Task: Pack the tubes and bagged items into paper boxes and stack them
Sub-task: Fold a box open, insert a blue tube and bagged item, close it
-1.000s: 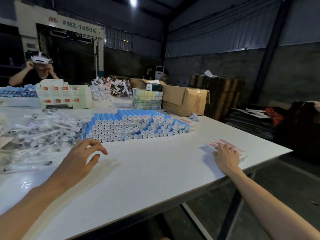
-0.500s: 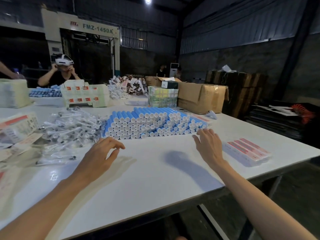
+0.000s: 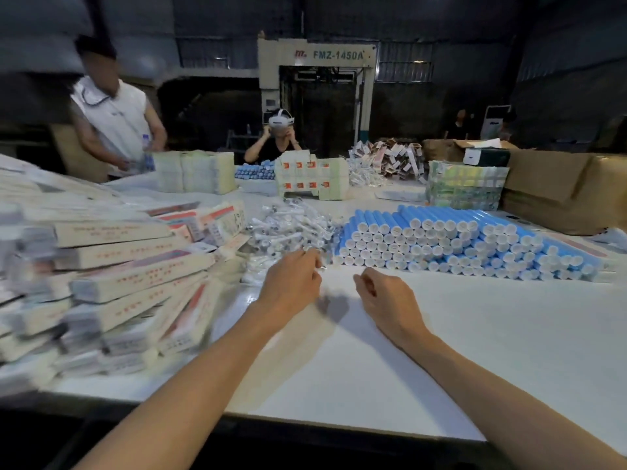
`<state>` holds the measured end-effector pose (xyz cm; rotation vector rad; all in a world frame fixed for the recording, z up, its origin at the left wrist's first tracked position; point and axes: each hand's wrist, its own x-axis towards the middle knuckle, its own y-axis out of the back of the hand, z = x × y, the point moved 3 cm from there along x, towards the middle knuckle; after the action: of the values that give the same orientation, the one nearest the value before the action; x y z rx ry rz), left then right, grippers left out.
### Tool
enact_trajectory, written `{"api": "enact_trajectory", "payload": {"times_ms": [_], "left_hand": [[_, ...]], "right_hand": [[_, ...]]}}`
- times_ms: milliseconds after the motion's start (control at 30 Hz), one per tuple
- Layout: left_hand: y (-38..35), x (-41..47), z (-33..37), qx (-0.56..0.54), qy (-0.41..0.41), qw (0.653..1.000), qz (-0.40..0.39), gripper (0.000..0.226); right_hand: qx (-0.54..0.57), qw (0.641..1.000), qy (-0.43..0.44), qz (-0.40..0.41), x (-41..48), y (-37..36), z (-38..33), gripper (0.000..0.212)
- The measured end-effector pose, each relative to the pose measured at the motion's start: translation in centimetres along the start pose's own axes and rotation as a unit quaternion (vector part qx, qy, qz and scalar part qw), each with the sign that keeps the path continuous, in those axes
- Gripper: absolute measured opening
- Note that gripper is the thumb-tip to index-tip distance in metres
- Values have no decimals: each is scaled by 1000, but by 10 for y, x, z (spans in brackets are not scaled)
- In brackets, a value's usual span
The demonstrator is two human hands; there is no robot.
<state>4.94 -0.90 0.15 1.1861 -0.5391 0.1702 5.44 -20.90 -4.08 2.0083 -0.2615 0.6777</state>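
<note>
- Now my left hand (image 3: 291, 283) curls at the bagged items (image 3: 288, 225); I cannot tell if it holds one.
- My right hand (image 3: 386, 300) is loose and empty, near the blue tubes (image 3: 441, 239).
- Next, I think: grab a bag.

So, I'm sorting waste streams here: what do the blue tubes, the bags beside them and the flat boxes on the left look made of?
Blue tubes: probably plastic, smooth blue bodies with white end caps, though coated card is possible.
Bagged items: clear glossy plastic film, crinkled, catching highlights.
Paper boxes: matte printed paperboard, pale with red lettering, though the view is blurred.
</note>
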Motion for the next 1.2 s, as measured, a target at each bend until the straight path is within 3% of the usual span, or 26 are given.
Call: {"api": "enact_trajectory", "payload": {"times_ms": [100, 300, 400, 533, 600, 700, 767, 833, 900, 1000, 1100, 1200], "left_hand": [[28, 1, -24, 159, 42, 986, 25, 34], [89, -18, -82, 446, 168, 879, -23, 57], [97, -30, -98, 488, 162, 856, -53, 40], [109, -30, -97, 464, 140, 874, -36, 27], [118, -21, -87, 386, 123, 914, 9, 29], [129, -7, -59, 186, 41, 975, 111, 32], [131, 0, -35, 64, -11, 985, 157, 31], [122, 11, -17, -64, -35, 985, 155, 35], [101, 22, -4, -212, -13, 969, 126, 37], [59, 35, 2, -397, 78, 911, 84, 38], [15, 33, 4, -507, 135, 848, 68, 39], [-19, 25, 5, -612, 147, 775, 55, 40]], "right_hand": [[-22, 999, 32, -3, -3, -1, -1, 35], [-11, 999, 36, 4, -4, -2, 0, 36], [8, 999, 34, 15, -4, -1, 2, 40], [42, 998, 25, 33, -4, 1, 4, 43], [49, 998, 17, 37, -4, 2, 5, 43], [54, 998, 8, 36, -3, 3, 5, 47], [61, 998, -3, 33, -3, 4, 5, 47], [81, 996, -25, 32, -2, 4, 7, 44], [108, 992, -54, 33, -1, 5, 10, 38], [108, 990, -76, 48, 9, 15, 11, 24], [44, 992, -82, 85, 39, 31, 20, 12], [-35, 987, -81, 133, 86, 51, 35, 16]]}}
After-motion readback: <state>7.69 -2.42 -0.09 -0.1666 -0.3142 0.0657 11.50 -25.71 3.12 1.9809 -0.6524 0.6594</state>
